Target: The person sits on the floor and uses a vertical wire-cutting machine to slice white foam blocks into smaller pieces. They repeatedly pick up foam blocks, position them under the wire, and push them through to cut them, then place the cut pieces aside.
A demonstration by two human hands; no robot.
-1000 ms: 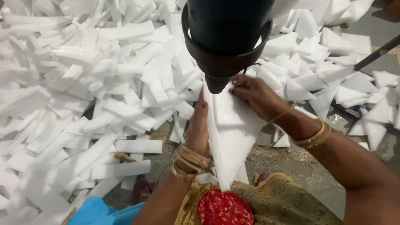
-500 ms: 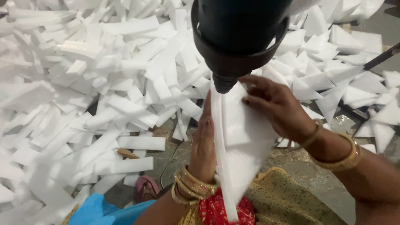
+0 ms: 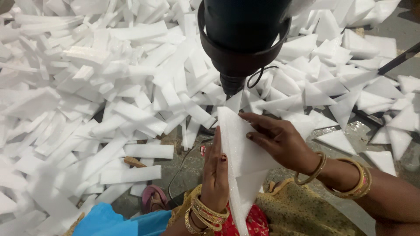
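Note:
A folded white foam sheet (image 3: 239, 153), shaped like a long triangle, stands on edge in front of me with its tip pointing away. My left hand (image 3: 215, 170) presses flat against its left side, gold bangles on the wrist. My right hand (image 3: 280, 140) lies over its right face, fingers spread on the foam. A black machine head (image 3: 243, 39) with a narrow nozzle hangs just above the tip of the sheet.
White foam strips (image 3: 109, 109) are heaped across the left and far side. White foam triangles (image 3: 350, 100) lie scattered on the right. A thin black cable (image 3: 186, 161) runs over the grey floor. A pink sandal (image 3: 153, 199) sits near my knee.
The foam sheet and both hands have dropped a little away from the nozzle. My right hand slid down along the sheet's right face.

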